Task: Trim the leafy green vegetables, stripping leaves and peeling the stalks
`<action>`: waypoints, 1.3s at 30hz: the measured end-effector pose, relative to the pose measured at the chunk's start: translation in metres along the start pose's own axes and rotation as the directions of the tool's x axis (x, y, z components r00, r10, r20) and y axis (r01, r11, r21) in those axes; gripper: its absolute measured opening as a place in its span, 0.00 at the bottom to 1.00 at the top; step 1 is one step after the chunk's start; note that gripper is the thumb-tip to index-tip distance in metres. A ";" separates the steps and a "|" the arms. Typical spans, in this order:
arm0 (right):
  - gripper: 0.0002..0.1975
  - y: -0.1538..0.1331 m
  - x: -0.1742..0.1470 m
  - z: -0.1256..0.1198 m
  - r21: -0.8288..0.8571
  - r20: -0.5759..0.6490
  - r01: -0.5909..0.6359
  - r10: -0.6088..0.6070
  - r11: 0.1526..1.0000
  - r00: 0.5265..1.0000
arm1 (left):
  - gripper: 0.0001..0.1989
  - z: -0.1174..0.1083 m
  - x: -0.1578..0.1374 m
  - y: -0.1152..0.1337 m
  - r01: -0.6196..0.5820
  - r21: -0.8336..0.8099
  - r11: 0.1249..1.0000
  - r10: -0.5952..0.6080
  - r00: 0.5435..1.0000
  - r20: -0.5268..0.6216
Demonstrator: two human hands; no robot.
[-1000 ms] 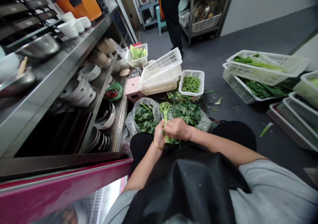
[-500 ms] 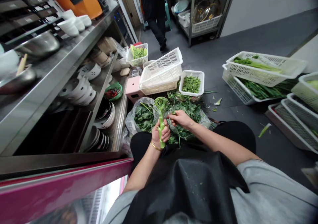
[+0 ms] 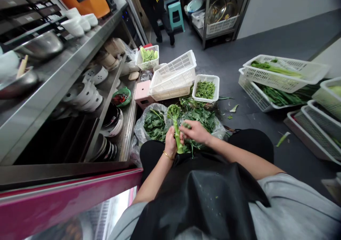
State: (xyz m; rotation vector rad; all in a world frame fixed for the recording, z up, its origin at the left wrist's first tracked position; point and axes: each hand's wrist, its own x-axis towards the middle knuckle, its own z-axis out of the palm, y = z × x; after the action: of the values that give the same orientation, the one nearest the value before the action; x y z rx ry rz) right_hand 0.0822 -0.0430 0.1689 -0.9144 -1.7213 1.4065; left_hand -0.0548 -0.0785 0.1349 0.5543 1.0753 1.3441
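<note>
Upright in my left hand (image 3: 170, 140) is a green broccoli stalk (image 3: 178, 137), its floret head at the top and its thick stem pointing down toward my lap. The fingers are wrapped round the stem. My right hand (image 3: 196, 131) is right beside the stem with its fingers curled in. A small green bit shows at its fingertips, too blurred to name. Below and beyond my hands lie clear plastic bags of dark leafy greens (image 3: 154, 124), with more leaves (image 3: 204, 117) to the right.
A white basket of cut greens (image 3: 205, 90) and stacked white baskets (image 3: 173, 80) stand ahead. On the left runs a steel shelf (image 3: 66, 59) with bowls. More vegetable baskets (image 3: 285, 73) are at the right. A person (image 3: 153, 5) stands at the back near a teal stool (image 3: 176, 15).
The broccoli stalk has tilted, its lower end shifting right. My left hand has turned around it, and my right hand has moved slightly. The person behind has moved left, uncovering the stool.
</note>
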 end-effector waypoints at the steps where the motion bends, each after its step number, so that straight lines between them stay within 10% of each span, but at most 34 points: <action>1: 0.11 0.001 0.004 -0.006 0.101 -0.017 -0.109 0.112 0.989 0.994 | 0.16 0.000 -0.003 0.001 0.014 0.015 1.000 -0.015 0.998 0.068; 5: 0.15 0.003 0.029 -0.027 0.247 0.024 -0.274 0.277 0.929 0.961 | 0.17 0.002 -0.013 0.000 0.055 0.050 0.997 -0.066 0.964 0.258; 9: 0.11 -0.003 0.027 -0.016 -0.338 -0.133 -0.045 -0.001 0.940 0.991 | 0.18 0.005 -0.012 -0.007 0.051 0.084 0.995 -0.067 0.977 0.204; 11: 0.07 -0.003 0.010 -0.005 -0.642 0.038 0.201 -0.230 0.740 0.972 | 0.18 0.005 -0.006 -0.009 -0.006 0.086 0.996 -0.003 0.995 0.103; 14: 0.07 0.004 -0.014 -0.001 -0.656 0.452 0.521 -0.269 0.546 0.851 | 0.19 0.001 0.003 -0.005 -0.101 0.111 0.989 0.102 0.995 -0.004; 19: 0.14 0.010 -0.004 -0.032 -0.548 0.042 0.036 -0.015 0.836 0.999 | 0.20 0.000 0.001 -0.002 -0.041 0.172 0.984 0.034 0.999 0.041; 23: 0.21 0.003 0.024 -0.038 -0.334 -0.083 -0.207 0.190 0.919 0.978 | 0.19 0.004 -0.004 -0.007 -0.109 0.283 0.953 0.091 0.993 0.073; 26: 0.22 0.006 0.037 -0.025 -0.418 -0.104 -0.190 0.161 0.889 0.982 | 0.18 0.004 -0.005 -0.009 -0.161 0.382 0.910 0.147 0.987 0.067; 29: 0.13 0.017 0.036 -0.012 -0.702 -0.077 0.022 -0.107 0.712 0.991 | 0.19 0.002 -0.004 -0.008 0.041 0.296 0.954 -0.066 0.995 0.076; 33: 0.08 0.034 0.018 -0.013 -0.775 0.375 0.440 -0.230 0.454 0.898 | 0.22 -0.006 0.002 -0.007 0.368 0.124 0.922 -0.381 0.919 0.103; 35: 0.10 0.040 0.011 -0.023 -0.714 0.398 0.456 -0.228 0.531 0.889 | 0.23 -0.011 0.008 -0.006 0.364 0.066 0.929 -0.368 0.926 0.079; 39: 0.17 0.046 0.022 -0.039 -0.562 -0.046 -0.012 -0.017 0.827 0.999 | 0.21 -0.015 0.024 -0.011 0.177 0.137 0.975 -0.183 0.983 0.029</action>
State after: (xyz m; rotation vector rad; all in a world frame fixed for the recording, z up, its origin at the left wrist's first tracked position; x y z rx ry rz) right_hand 0.1091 0.0016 0.1315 -1.2416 -2.1436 0.8568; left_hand -0.0655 -0.0619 0.1120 0.5673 1.1592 1.1033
